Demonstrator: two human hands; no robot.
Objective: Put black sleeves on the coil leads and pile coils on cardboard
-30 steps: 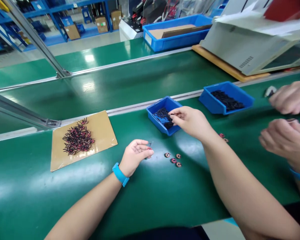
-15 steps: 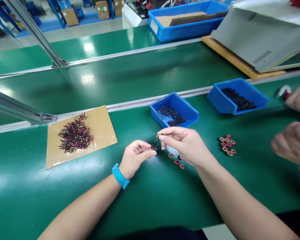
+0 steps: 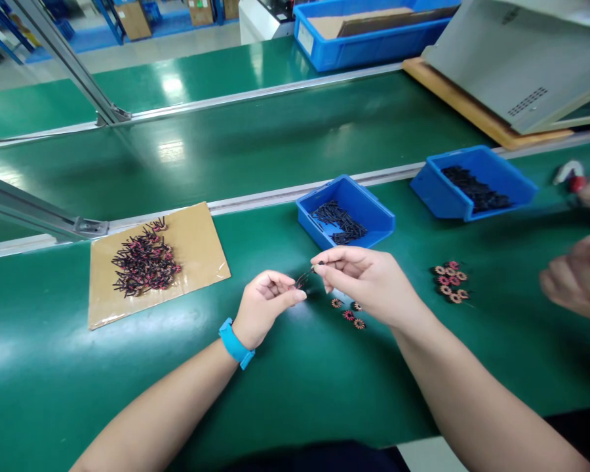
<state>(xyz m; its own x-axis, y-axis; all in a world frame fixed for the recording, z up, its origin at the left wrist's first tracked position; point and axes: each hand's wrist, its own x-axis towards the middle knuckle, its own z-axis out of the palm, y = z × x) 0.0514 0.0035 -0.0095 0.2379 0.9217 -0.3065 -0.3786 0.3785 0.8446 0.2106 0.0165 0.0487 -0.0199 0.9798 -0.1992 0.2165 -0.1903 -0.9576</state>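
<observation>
My left hand [image 3: 265,305], with a blue band at its wrist, pinches a small wire-wound ring coil [image 3: 299,286]; fingertips hide most of it. Thin wire leads run from the coil toward my right hand [image 3: 366,278]. Between that thumb and forefinger is a tiny dark piece [image 3: 318,263], which looks like a short black sleeve; whether it sits on a lead I cannot tell. Just below the right hand lie several loose ring coils [image 3: 349,315], red and copper. Behind the hands stands a blue bin [image 3: 376,226] holding short black sleeves [image 3: 341,223].
At left, a cardboard sheet [image 3: 209,262] bears a heap of coils with black-sleeved leads [image 3: 145,265]. Another blue bin [image 3: 432,190] of black pieces stands right, with more ring coils [image 3: 451,280] before it. A co-worker's hands [image 3: 577,278] are at the right edge. Metal posts [image 3: 81,72] rise at left.
My hands have drawn very slightly apart, and the leads between them show more clearly. The whole view has shifted a little; the co-worker's hands sit slightly farther right.
</observation>
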